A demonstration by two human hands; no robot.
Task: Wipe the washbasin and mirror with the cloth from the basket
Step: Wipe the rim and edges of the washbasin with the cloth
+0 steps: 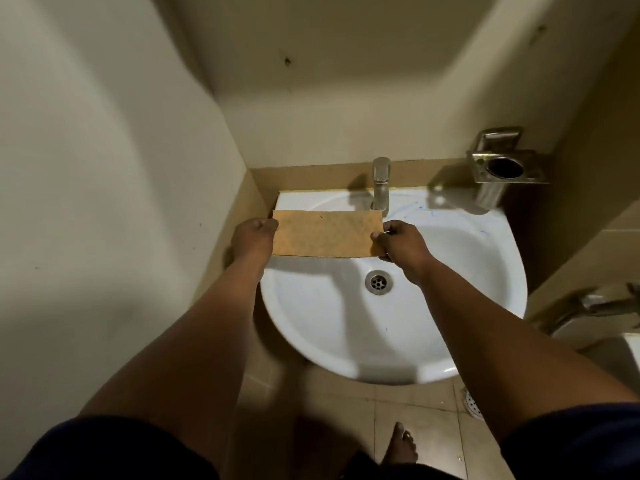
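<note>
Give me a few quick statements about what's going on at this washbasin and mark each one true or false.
1. Both hands hold the cloth stretched over the washbasin. True.
2. The cloth is blue. False: it is orange-tan.
3. The left hand grips the cloth's left end. True.
4. The right hand is turning the tap. False: it pinches the cloth's right end.
5. A plug covers the drain. False: the drain is open.

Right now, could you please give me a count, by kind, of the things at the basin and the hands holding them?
Hands: 2, left hand and right hand
Cloth: 1
Washbasin: 1
Tap: 1
Drain: 1
Metal holder: 1
Total: 7
</note>
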